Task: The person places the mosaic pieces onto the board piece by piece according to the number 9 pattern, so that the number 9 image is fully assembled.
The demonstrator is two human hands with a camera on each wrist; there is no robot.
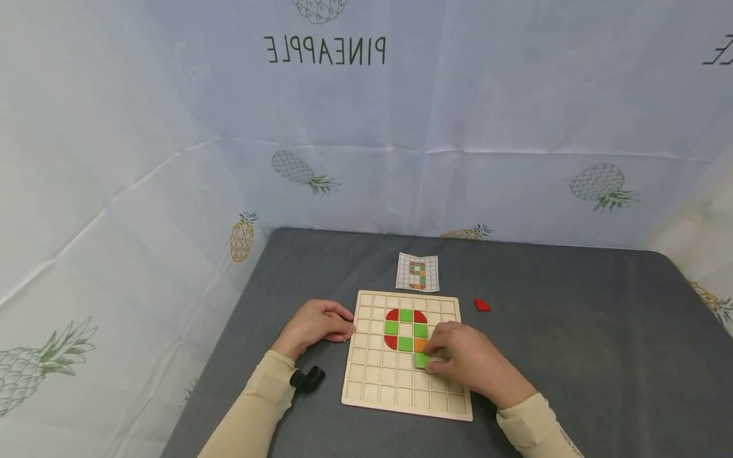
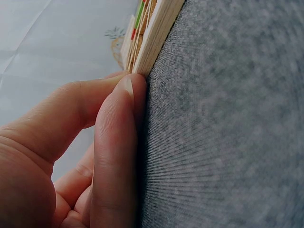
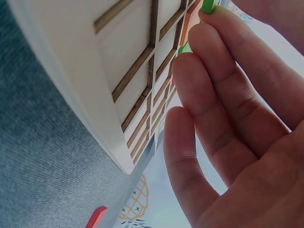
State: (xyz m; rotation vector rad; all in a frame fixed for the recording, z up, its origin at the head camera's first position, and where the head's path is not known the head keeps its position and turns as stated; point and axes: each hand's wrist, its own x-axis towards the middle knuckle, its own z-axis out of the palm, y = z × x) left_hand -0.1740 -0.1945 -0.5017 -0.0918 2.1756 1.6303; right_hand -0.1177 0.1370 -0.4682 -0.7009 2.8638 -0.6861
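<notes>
A pale wooden grid board [image 1: 372, 388] lies on the table, holding red quarter-round, green square and orange tiles laid in a ring. My right hand [image 1: 472, 359] is over the board's right half and pinches a green square tile [image 1: 421, 360] between thumb and fingers, just below the orange tile [image 1: 420, 345]. In the right wrist view that green tile [image 3: 209, 5] shows at the fingertips, cut by the top of the picture. My left hand [image 1: 317, 323] grips the board's left edge, thumb and index fingertips together at the wood [image 2: 156, 40] in the left wrist view.
A printed pattern card [image 1: 417, 272] lies behind the board, with a coloured figure on a grid. One loose red quarter-round tile [image 1: 482, 305] is on the grey table [image 1: 572, 343] at the board's right. A pineapple-print curtain [image 1: 389, 114] hangs behind and to the left.
</notes>
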